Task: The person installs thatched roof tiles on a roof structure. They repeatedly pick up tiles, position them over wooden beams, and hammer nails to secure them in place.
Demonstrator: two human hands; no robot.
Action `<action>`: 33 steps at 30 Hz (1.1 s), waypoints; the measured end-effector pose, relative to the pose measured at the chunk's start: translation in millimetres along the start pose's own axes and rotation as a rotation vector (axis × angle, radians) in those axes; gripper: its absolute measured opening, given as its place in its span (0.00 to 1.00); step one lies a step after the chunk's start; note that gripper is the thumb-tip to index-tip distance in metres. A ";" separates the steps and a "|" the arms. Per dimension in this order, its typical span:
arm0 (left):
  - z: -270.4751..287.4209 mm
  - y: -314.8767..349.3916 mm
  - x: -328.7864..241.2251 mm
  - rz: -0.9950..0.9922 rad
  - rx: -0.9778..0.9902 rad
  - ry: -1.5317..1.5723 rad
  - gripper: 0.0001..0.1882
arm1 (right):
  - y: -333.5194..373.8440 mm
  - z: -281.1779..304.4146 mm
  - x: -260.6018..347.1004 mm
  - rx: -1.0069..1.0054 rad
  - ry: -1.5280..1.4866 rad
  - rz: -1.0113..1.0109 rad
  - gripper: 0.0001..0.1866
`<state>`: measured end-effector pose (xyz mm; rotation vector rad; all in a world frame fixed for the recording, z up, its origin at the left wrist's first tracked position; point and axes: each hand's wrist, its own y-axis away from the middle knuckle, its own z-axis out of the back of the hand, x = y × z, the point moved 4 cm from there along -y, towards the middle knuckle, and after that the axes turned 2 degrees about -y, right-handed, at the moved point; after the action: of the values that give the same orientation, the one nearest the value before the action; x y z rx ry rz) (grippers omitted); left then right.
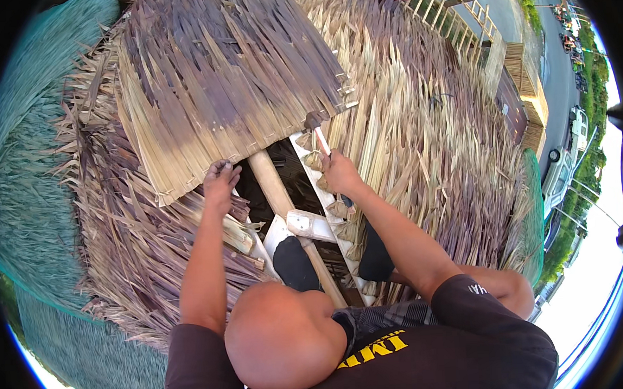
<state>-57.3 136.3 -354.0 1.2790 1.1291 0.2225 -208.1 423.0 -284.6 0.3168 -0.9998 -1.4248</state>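
Observation:
A hammer is in my right hand, its dark head resting by the lower edge of a palm-thatch panel and its pale handle running back through my closed fingers. My left hand is at the same edge, further left, with the fingers curled together against the panel. Whatever they pinch, if anything, is too small to make out. Below the panel, a gap in the roof shows a wooden pole and a white batten running alongside it.
Overlapping dry thatch slopes around the gap. My dark-covered feet are at the opening, near white-topped framing. Green netting covers the roof at left. At far right, a wooden ladder, a road and parked vehicles lie below.

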 end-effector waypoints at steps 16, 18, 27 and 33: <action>-166.3 -34.2 -3.2 -0.816 0.130 -1.089 0.07 | 21.3 16.5 26.2 -0.076 -0.138 0.052 0.21; -163.6 -37.1 -1.0 -0.807 0.123 -1.083 0.08 | 31.5 22.4 36.7 -0.103 -0.173 0.153 0.19; -165.6 -39.4 2.7 -0.840 0.139 -1.143 0.08 | 13.4 6.4 51.5 -0.146 -0.107 0.247 0.17; -166.9 -40.7 -3.5 -0.797 0.116 -1.165 0.08 | 1.7 -5.0 36.4 -0.134 -0.018 0.168 0.19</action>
<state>-203.3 226.2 -364.2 0.7233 0.5215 -1.0689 -209.2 388.3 -272.4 0.1192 -0.9182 -1.3358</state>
